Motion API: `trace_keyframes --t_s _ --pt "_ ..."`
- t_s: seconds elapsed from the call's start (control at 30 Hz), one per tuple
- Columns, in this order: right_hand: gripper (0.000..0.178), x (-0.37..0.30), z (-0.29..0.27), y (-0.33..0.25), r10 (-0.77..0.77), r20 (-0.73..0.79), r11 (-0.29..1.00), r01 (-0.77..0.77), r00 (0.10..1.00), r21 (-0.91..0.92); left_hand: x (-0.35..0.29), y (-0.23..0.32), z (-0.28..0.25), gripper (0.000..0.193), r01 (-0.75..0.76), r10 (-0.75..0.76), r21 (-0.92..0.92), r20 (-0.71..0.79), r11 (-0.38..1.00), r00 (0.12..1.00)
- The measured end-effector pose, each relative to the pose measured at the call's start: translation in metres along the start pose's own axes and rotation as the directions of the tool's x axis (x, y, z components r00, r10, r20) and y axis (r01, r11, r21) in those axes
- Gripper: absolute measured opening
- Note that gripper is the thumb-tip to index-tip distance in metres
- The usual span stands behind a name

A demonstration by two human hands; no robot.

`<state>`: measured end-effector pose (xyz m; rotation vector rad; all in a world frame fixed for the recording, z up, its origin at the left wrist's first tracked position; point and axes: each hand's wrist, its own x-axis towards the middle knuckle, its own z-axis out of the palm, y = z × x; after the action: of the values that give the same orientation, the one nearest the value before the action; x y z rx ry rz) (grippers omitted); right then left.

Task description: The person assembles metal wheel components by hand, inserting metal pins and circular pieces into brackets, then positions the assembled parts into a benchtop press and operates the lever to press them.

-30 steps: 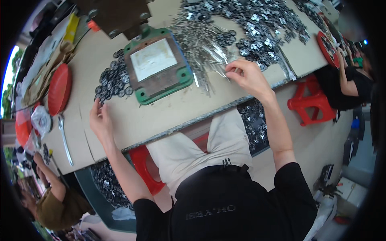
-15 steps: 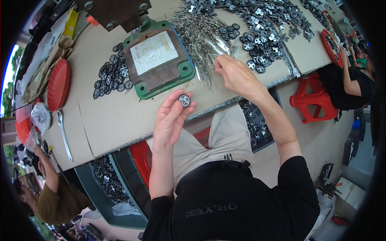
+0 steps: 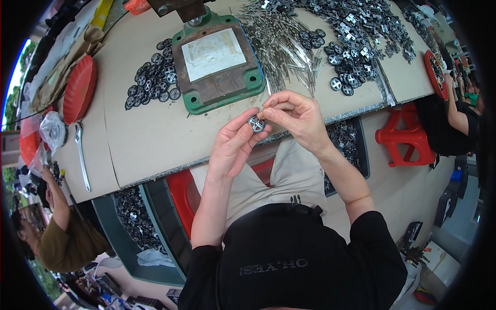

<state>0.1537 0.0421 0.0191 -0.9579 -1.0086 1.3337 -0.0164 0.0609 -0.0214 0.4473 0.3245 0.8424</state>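
Observation:
Between the thumb and fingers of my left hand (image 3: 235, 142) is a small black toy wheel (image 3: 257, 124) with silver spokes, its face turned up. My right hand (image 3: 295, 118) is closed in a pinch right at the wheel's upper edge and hub. Whatever sits between those fingertips is too small and covered to make out. Both hands are in front of the green press base (image 3: 227, 105), over the table's near edge. Beyond my right hand lies a heap of thin metal rods (image 3: 281, 51).
Loose wheels lie in piles left of the press (image 3: 150, 82) and at the right (image 3: 349, 67). Dark metal-and-plastic parts (image 3: 356, 31) spread behind. A red dish (image 3: 81, 90) and a wrench (image 3: 81, 157) are at the left. Red stools (image 3: 405, 137) and co-workers sit on both sides.
My right hand has left the rod heap and come down and left to the wheel, fingers pinched. My left hand has shifted slightly right and up with the wheel. The view has tilted.

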Motion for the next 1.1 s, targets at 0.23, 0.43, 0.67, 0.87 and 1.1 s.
trace_keyframes --t_s 0.23,0.43,0.67,0.87,1.1 --pt "0.009 -0.008 0.003 -0.002 -0.204 0.029 0.895 0.198 0.979 -0.401 0.001 -0.003 0.002 0.033 -0.012 0.013 0.024 -0.038 1.000 0.999" --pt "0.009 -0.009 0.004 0.003 -0.434 0.074 0.741 0.403 0.898 -0.538 0.005 -0.005 0.007 0.034 -0.010 0.010 0.017 0.011 1.000 1.000" --pt "0.028 0.012 -0.025 -0.025 -0.110 0.085 0.965 0.127 0.990 -0.230 0.008 -0.004 0.000 0.035 0.022 -0.024 -0.052 -0.044 0.998 0.999" --pt "0.036 0.084 -0.157 -0.074 -0.535 -0.354 -0.080 -0.464 0.767 -0.882 0.010 -0.003 0.002 0.037 0.047 -0.047 -0.008 -0.070 0.999 0.996" --pt "0.035 0.099 -0.188 -0.060 -0.464 -0.351 -0.165 -0.469 0.813 -0.867 0.011 -0.003 0.004 0.037 0.039 -0.038 0.020 -0.082 0.999 0.996"
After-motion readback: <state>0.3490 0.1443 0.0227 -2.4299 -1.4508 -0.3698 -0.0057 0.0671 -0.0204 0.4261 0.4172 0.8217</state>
